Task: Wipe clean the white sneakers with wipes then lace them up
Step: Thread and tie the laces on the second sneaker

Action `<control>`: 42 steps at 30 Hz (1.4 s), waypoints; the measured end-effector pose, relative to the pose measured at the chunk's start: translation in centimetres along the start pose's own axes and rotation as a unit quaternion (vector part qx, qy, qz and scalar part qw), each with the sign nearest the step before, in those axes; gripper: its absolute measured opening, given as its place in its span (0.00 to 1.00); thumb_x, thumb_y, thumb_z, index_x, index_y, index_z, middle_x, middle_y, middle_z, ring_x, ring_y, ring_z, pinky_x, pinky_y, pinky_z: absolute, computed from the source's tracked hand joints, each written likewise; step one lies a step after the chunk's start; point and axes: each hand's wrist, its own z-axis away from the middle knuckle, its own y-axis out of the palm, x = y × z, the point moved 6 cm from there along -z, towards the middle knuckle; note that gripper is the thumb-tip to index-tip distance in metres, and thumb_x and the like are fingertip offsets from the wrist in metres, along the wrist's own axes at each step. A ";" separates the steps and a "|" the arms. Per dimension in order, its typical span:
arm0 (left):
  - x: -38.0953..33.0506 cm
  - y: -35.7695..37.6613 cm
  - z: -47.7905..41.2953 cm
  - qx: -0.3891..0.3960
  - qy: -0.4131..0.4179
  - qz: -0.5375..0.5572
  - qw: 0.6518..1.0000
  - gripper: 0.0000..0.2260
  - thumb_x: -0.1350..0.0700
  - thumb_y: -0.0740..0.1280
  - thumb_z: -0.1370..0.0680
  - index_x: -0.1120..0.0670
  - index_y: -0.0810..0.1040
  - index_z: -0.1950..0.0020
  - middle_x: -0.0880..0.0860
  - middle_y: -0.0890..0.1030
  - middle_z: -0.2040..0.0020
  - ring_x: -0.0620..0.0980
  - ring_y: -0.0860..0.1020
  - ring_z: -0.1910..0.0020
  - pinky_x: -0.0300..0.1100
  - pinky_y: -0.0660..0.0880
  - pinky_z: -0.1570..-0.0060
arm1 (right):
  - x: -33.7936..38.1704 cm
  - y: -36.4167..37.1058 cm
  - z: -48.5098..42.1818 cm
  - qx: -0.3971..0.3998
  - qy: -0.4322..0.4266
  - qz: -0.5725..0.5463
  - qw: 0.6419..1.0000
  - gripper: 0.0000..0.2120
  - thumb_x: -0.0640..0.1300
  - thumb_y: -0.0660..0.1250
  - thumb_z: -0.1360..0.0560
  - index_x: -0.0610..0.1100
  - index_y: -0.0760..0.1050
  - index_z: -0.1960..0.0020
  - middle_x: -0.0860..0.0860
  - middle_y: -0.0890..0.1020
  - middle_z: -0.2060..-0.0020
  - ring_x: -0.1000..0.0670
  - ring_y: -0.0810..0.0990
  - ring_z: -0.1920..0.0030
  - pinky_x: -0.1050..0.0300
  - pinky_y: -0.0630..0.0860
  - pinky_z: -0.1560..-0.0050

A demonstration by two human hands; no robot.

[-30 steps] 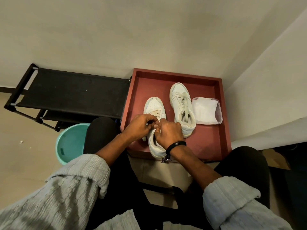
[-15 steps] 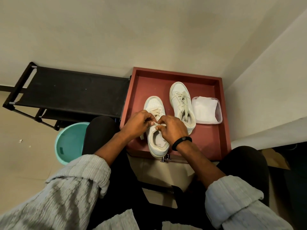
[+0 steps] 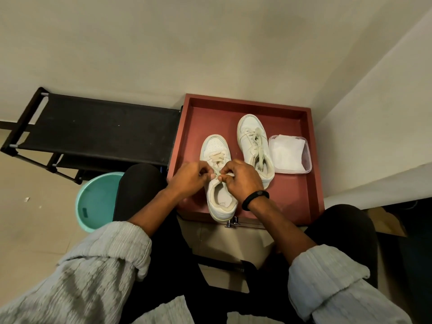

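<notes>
Holding two sneakers: red tray | clear tub: wipes

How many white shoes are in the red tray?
2. One white sneaker lies at the tray's near edge, under both hands working its lace. The other sneaker sits beside it, farther back, next to the clear wipes box. None seem hidden.

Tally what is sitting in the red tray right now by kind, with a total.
White sneakers: 2, the near one being laced by the left hand and right hand, the far one already laced.
Clear wipe container: 1.
Total in the red tray: 3.
</notes>
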 end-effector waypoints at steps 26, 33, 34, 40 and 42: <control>-0.3 -0.4 -0.7 0.002 0.035 0.050 0.998 0.03 0.58 0.75 0.24 0.54 0.84 0.51 0.46 0.81 0.56 0.39 0.78 0.57 0.27 0.71 0.56 | -1.3 1.1 0.0 -0.033 0.097 -0.164 0.981 0.05 0.38 0.73 0.27 0.46 0.82 0.54 0.50 0.82 0.52 0.48 0.80 0.49 0.49 0.77 0.44; 0.2 0.3 -1.3 0.026 0.019 0.076 0.997 0.02 0.59 0.73 0.23 0.53 0.82 0.52 0.46 0.80 0.55 0.44 0.77 0.55 0.34 0.71 0.55 | -0.6 0.3 0.4 -0.012 0.065 -0.079 0.995 0.07 0.41 0.74 0.27 0.47 0.83 0.50 0.50 0.82 0.50 0.48 0.80 0.48 0.53 0.77 0.46; 0.3 0.5 -1.4 0.031 0.007 0.093 0.995 0.02 0.60 0.72 0.22 0.53 0.81 0.53 0.46 0.79 0.56 0.45 0.77 0.55 0.36 0.71 0.55 | -0.5 0.0 0.4 -0.004 0.059 -0.056 0.997 0.08 0.42 0.74 0.27 0.48 0.82 0.48 0.50 0.82 0.49 0.48 0.80 0.48 0.54 0.77 0.46; 1.5 1.6 -0.9 0.083 -0.187 0.270 0.941 0.04 0.58 0.63 0.17 0.54 0.77 0.48 0.53 0.81 0.52 0.50 0.78 0.52 0.48 0.78 0.53 | 0.4 -0.8 1.5 0.035 0.035 0.075 0.996 0.16 0.51 0.72 0.26 0.50 0.77 0.39 0.50 0.78 0.45 0.47 0.79 0.46 0.51 0.78 0.48; 2.0 2.0 -0.8 0.079 -0.227 0.328 0.914 0.06 0.58 0.61 0.17 0.55 0.77 0.45 0.56 0.81 0.49 0.55 0.79 0.47 0.57 0.79 0.45 | 0.8 -0.8 1.7 0.032 0.017 0.119 0.992 0.18 0.52 0.71 0.25 0.50 0.75 0.37 0.49 0.77 0.42 0.46 0.78 0.43 0.50 0.78 0.46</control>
